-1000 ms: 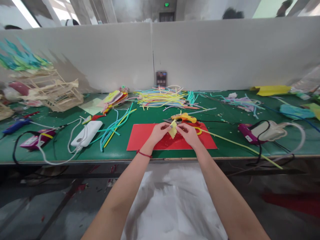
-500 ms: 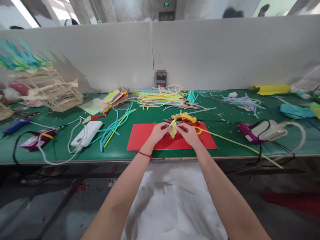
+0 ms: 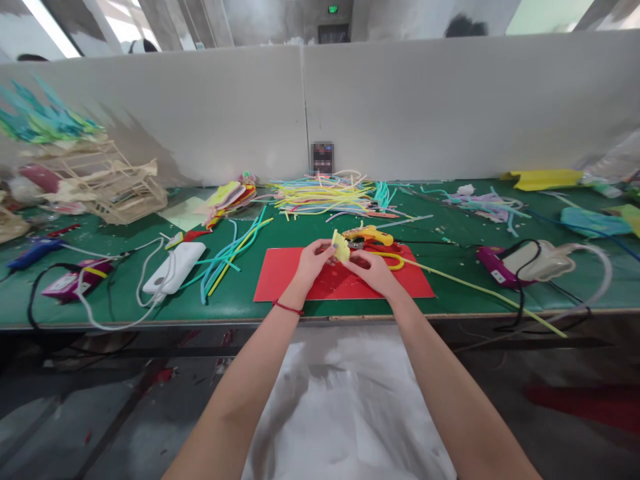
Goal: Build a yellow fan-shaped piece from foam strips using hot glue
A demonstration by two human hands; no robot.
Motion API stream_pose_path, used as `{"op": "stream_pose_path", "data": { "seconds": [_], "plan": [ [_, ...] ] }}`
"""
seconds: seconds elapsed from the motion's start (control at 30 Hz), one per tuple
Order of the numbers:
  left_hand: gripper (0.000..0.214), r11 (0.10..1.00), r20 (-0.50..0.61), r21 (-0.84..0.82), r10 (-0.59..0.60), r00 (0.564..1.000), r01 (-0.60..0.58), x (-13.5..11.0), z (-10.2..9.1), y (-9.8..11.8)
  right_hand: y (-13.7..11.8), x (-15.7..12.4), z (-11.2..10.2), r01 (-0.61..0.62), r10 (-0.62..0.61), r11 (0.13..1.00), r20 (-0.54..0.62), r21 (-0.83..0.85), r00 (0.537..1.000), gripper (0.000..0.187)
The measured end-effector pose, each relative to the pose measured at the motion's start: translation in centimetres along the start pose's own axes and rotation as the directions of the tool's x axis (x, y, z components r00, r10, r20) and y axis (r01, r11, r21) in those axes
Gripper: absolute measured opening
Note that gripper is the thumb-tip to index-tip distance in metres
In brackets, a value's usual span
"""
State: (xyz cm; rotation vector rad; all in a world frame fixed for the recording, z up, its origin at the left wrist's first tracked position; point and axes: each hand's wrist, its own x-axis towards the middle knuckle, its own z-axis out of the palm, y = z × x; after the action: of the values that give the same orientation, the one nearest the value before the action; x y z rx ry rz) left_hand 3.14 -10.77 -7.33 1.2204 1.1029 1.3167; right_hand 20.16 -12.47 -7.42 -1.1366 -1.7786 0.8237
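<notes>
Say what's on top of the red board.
A yellow loop and one end of a pale strip show on the right of the board. The left hand, holding a yellow piece, and the right hand cover parts of it; anything there is hidden.

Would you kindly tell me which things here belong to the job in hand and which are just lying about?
Apparently the job's:
small pale-yellow frilled piece, in the left hand
flat red rectangular board below it
orange-yellow handled tool, just behind

Probably just lying about:
white oblong box-like device
slim blue tool, far left
bright yellow folded sheet, back right
</notes>
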Motion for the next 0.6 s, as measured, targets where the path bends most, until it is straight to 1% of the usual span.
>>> {"op": "stream_pose_path", "data": {
  "seconds": [0.07,0.13,0.27,0.33,0.47,0.6],
  "plan": [
    [0.029,0.999,0.021,-0.033,-0.032,0.999,0.033,0.0,0.1,0.0,0.2,0.1,0.0,0.008,-0.008,1.0,-0.023,0.027,1.0,0.029],
    [0.03,0.998,0.045,-0.048,-0.048,0.998,0.051,-0.1,0.2,0.0,0.4,0.3,0.0,0.003,0.003,0.996,-0.063,0.093,0.998,0.03],
    [0.028,0.999,0.065,-0.028,-0.018,0.998,0.019,-0.3,0.3,0.2,0.9,0.5,-0.1,-0.08,0.114,0.957,-0.108,0.28,0.988,0.038],
    [0.026,1.0,0.07,0.01,0.011,0.997,-0.012,-0.4,0.4,0.3,1.0,0.6,-0.2,-0.102,0.154,0.935,-0.128,0.34,0.98,0.041],
    [0.023,0.994,0.09,0.103,0.038,0.995,-0.047,-0.5,0.5,0.5,1.1,0.7,-0.2,-0.092,0.165,0.921,-0.165,0.379,0.972,0.043],
    [0.02,0.989,0.111,0.13,0.061,0.992,-0.075,-0.4,0.6,0.4,1.1,0.6,-0.2,-0.122,0.169,0.933,-0.114,0.34,0.979,0.04]
  ]
}}
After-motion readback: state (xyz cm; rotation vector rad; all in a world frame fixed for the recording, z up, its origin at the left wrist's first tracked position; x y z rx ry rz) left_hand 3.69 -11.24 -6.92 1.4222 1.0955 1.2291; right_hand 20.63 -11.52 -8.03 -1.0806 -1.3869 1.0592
